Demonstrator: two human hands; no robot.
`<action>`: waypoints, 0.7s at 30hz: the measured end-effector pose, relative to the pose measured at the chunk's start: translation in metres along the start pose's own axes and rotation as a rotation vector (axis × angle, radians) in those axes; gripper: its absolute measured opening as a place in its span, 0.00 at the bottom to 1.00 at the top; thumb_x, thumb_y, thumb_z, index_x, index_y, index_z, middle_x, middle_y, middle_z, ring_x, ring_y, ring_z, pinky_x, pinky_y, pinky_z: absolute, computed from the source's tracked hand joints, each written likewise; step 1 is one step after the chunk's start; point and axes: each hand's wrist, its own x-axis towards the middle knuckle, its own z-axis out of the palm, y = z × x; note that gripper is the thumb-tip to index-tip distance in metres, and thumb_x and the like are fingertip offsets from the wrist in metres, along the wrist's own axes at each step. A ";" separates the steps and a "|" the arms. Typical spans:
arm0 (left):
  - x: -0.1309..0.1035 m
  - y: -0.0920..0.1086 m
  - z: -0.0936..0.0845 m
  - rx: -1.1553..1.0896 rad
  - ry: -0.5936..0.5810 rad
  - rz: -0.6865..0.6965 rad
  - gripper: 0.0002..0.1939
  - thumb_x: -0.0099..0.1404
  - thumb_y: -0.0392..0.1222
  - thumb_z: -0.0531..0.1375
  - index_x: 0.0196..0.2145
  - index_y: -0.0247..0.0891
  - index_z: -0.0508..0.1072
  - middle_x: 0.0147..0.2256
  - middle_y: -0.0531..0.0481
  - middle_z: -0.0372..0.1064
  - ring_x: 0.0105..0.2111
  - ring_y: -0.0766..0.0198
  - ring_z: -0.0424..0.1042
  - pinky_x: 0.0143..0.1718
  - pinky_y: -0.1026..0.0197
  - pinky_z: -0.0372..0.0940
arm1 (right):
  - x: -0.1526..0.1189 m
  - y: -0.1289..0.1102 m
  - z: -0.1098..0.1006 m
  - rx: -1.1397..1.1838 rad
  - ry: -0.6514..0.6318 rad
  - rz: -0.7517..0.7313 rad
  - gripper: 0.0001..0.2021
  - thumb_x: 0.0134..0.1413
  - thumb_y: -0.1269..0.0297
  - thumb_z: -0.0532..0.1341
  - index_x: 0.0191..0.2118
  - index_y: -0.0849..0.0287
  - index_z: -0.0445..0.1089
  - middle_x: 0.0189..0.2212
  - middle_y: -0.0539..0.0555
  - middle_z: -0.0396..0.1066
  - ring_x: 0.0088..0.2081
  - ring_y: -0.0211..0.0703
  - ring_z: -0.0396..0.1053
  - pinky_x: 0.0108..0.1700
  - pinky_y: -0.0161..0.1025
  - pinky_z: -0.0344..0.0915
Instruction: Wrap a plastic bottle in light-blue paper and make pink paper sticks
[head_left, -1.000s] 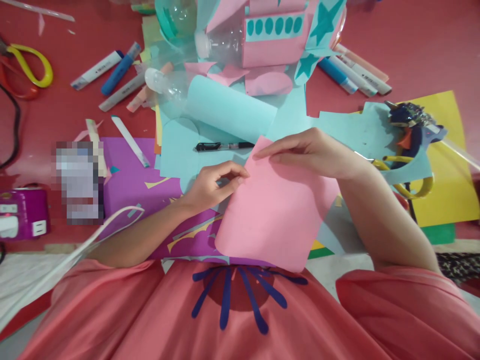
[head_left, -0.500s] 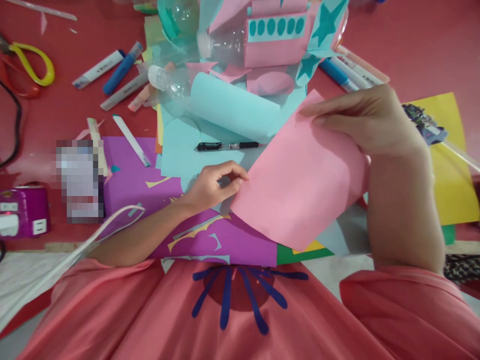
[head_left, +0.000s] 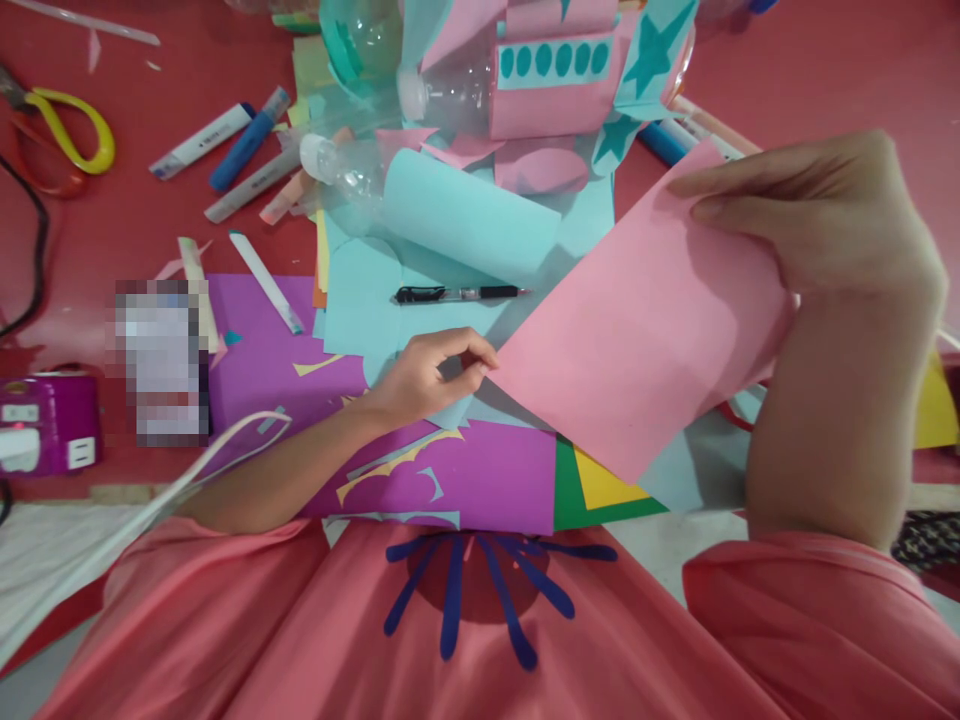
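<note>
Pink sheet (head_left: 637, 330) is pinched by the left hand (head_left: 424, 378) at eight o'clock and the right hand (head_left: 832, 220) at one o'clock; a black pen (head_left: 435, 295) lies at its nine o'clock

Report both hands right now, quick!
Left hand: closed, pinching the left corner of the pink paper sheet.
Right hand: closed, pinching the far corner of the same pink paper sheet.

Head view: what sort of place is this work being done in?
Most likely a craft table; whether at home or in a classroom, I can't tell. The pink paper, yellow-and-red scissors and paper-wrapped bottle point to it.
</note>
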 end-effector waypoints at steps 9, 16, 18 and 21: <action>0.015 -0.007 -0.019 0.521 0.305 0.201 0.09 0.70 0.43 0.53 0.37 0.41 0.72 0.35 0.50 0.75 0.38 0.62 0.72 0.43 0.56 0.64 | 0.000 -0.004 -0.010 -0.084 -0.260 -0.035 0.20 0.45 0.43 0.67 0.38 0.51 0.80 0.41 0.51 0.80 0.50 0.51 0.73 0.54 0.52 0.68; 0.050 -0.015 -0.026 0.635 0.169 0.044 0.12 0.71 0.45 0.51 0.45 0.40 0.70 0.43 0.47 0.74 0.45 0.58 0.72 0.49 0.54 0.64 | 0.002 -0.002 -0.002 -0.057 -0.480 -0.197 0.15 0.52 0.48 0.63 0.40 0.50 0.80 0.41 0.49 0.80 0.47 0.46 0.75 0.49 0.45 0.71; 0.063 -0.015 -0.027 0.601 0.158 0.038 0.13 0.71 0.44 0.51 0.47 0.38 0.69 0.45 0.47 0.74 0.47 0.59 0.71 0.51 0.55 0.64 | 0.001 -0.004 0.001 -0.043 -0.507 -0.222 0.11 0.54 0.57 0.62 0.41 0.50 0.79 0.43 0.47 0.79 0.49 0.45 0.74 0.52 0.45 0.70; 0.078 -0.015 -0.027 0.581 0.170 0.020 0.13 0.70 0.42 0.51 0.48 0.38 0.69 0.47 0.47 0.73 0.49 0.59 0.70 0.52 0.56 0.64 | -0.001 -0.007 0.009 -0.025 -0.553 -0.256 0.13 0.56 0.62 0.58 0.43 0.52 0.78 0.45 0.48 0.78 0.50 0.46 0.74 0.52 0.45 0.70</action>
